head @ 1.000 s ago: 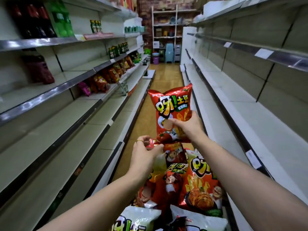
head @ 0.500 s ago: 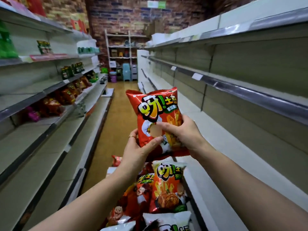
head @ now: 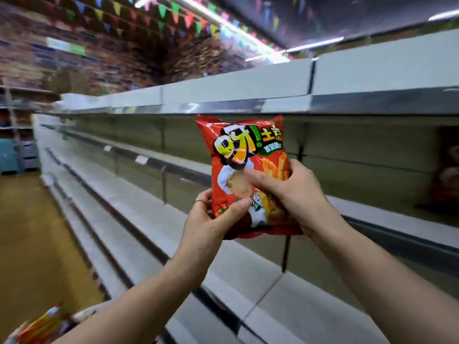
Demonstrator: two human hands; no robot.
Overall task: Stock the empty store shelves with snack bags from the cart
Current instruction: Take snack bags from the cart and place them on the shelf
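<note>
A red snack bag with yellow and green lettering stands upright in the air in front of the right-hand shelves. My right hand grips its right side, thumb across the front. My left hand pinches the bag's lower left corner between thumb and fingers; a ring shows on one finger. The bag is level with the gap under the top shelf. Only a corner of the cart's bags shows at the bottom left, blurred.
Long grey shelves run along the right at several heights, with price tags on their rails. A dark bag-like shape sits far right on a shelf, blurred. The brown aisle floor lies to the left, with blue crates at its far end.
The view has swung right and upward toward the right-hand shelves. Both hands have lifted the red bag higher and rightward, away from the cart, which has dropped to the bottom left corner.
</note>
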